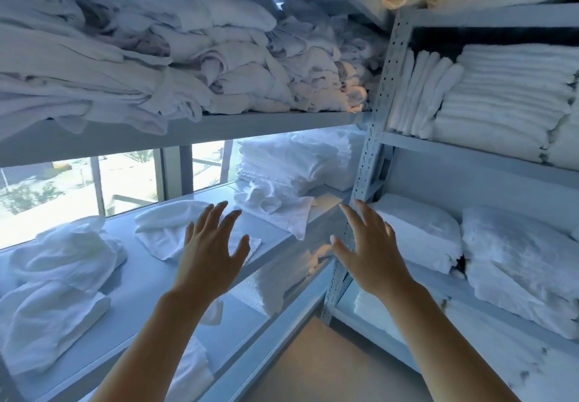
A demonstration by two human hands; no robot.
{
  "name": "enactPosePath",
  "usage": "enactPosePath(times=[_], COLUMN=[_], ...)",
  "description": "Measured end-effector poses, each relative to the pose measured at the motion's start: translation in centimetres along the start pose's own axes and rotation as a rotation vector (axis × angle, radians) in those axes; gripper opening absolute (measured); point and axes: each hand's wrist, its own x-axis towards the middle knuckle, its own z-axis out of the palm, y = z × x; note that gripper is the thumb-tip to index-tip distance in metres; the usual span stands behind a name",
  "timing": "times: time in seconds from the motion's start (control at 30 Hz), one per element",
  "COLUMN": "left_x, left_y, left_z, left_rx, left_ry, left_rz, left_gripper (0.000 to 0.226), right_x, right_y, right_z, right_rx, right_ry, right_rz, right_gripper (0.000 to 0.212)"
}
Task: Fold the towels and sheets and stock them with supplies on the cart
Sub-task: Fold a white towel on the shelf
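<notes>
Both my hands are raised in front of metal shelves full of white linen, fingers spread, holding nothing. My left hand (210,251) hovers over the front edge of the middle left shelf (150,301), near a loosely folded white towel (169,229). My right hand (365,249) is up beside the perforated corner post (360,182). A stack of folded sheets (294,163) stands at the back of that shelf, with a crumpled white cloth (275,207) in front of it. No cart is in view.
Crumpled towels (62,257) lie on the left of the middle shelf. Piled linen (188,57) fills the upper left shelf. The right rack holds neat folded stacks (501,100) above and thick folded bedding (517,263) below. A window (78,188) is behind; tan floor (313,370) lies between the racks.
</notes>
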Motion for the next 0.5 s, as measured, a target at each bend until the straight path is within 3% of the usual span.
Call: enactPosePath(times=[0.5], left_x=[2.8], left_y=[-8.0], left_z=[5.0], left_rx=[0.265], left_ry=[0.019], left_rz=[-0.367], left_gripper=[0.053], right_x=[16.8], right_y=[-0.9], right_z=[15.2], right_rx=[0.236], right_ry=[-0.207], right_rz=[-0.294], right_gripper=[0.066])
